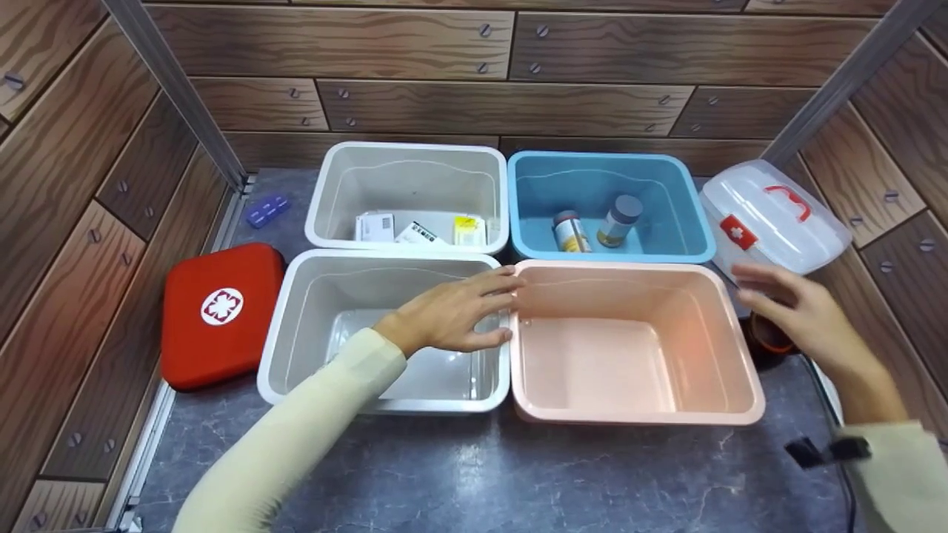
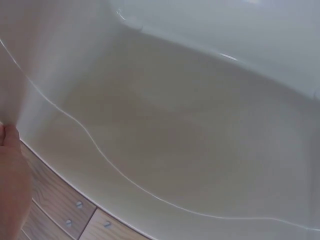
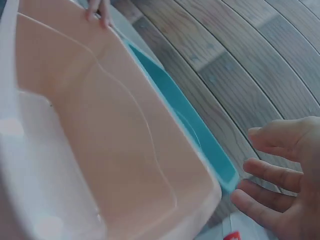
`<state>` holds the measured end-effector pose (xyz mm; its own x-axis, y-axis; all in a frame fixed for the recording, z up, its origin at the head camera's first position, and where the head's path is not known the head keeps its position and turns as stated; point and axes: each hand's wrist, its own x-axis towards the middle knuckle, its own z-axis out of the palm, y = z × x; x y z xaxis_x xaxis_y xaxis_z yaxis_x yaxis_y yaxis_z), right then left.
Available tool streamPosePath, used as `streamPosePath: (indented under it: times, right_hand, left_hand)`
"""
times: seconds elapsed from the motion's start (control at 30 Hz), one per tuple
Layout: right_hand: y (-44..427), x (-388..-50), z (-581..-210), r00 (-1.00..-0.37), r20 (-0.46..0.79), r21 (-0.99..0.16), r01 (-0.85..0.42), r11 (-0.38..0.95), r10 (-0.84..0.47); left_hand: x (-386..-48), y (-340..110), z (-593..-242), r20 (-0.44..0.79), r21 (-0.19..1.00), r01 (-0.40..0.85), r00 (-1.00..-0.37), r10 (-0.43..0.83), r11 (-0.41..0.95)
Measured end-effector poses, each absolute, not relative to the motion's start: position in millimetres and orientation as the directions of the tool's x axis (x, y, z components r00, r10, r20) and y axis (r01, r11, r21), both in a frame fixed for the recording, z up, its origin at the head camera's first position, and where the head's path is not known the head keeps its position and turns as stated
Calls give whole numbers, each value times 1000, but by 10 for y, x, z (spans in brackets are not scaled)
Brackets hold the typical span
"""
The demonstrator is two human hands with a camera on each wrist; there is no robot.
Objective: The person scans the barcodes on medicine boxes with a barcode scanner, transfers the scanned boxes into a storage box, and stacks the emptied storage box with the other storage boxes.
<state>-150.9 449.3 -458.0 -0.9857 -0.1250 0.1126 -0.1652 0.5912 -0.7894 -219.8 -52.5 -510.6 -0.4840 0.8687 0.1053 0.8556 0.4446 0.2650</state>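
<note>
My left hand (image 1: pixel 452 311) reaches over the front light-grey bin (image 1: pixel 270 363), its extended fingers at the rim where this bin meets the pink bin (image 1: pixel 637 418). In the right wrist view, the left fingertips (image 3: pixel 104 12) lie over the pink bin's rim. To the right of the pink bin hovers my right hand (image 1: pixel 803 318), fingers loosely bent and apart, holding nothing. Beneath it a dark, round, brownish object (image 1: pixel 770 337) is partly hidden. No items show inside the front grey bin or the pink bin.
Behind stand a grey bin (image 1: pixel 407 148) with several small medicine boxes and a blue bin (image 1: pixel 611 158) with two bottles (image 1: pixel 570 233). A red first-aid case (image 1: pixel 222 326) and purple pill organizer (image 1: pixel 267 211) lie left. A clear first-aid box (image 1: pixel 785 229) sits right, near a cable.
</note>
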Motion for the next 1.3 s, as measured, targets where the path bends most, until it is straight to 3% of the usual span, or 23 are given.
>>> streamPosePath:
  times: [0.07, 0.27, 0.47, 0.7, 0.83, 1.0, 1.2, 1.3]
  right_hand:
    - [4570, -1396, -4673, -989, 104, -840, -145, 523, -106]
    - [4677, -1152, -4968, -994, 32, -988, -47, 149, -100]
    - [4677, -969, -5166, -995, -54, -982, 38, 186, -82]
    - [4658, -858, -5235, -992, -86, -996, 83, 39, -89]
    - [4667, -838, -5229, -991, -91, -996, 92, -3, -99]
    - [4670, -847, -5220, -987, -129, -992, 127, 25, -92]
    - [4652, -849, -5229, -988, -140, -989, 136, 65, -69]
    - [4642, -841, -5227, -990, -130, -991, 127, 51, -57]
  left_hand:
    - [-2199, -521, -5101, 98, 264, 854, -487, 868, 449]
    - [-2199, -518, -5085, 75, 279, 841, -500, 863, 463]
    - [-2192, -499, -5081, 43, 292, 824, -518, 854, 485]
    - [-2169, -466, -5062, 162, 241, 843, -524, 836, 481]
    - [-2186, -378, -5001, 209, 273, 789, -607, 767, 550]
    - [-2227, -221, -4916, 178, 282, 663, -747, 641, 694]
    - [-2252, -31, -4861, 107, 160, 575, -818, 565, 802]
    - [-2255, 29, -4844, 72, 194, 540, -840, 537, 819]
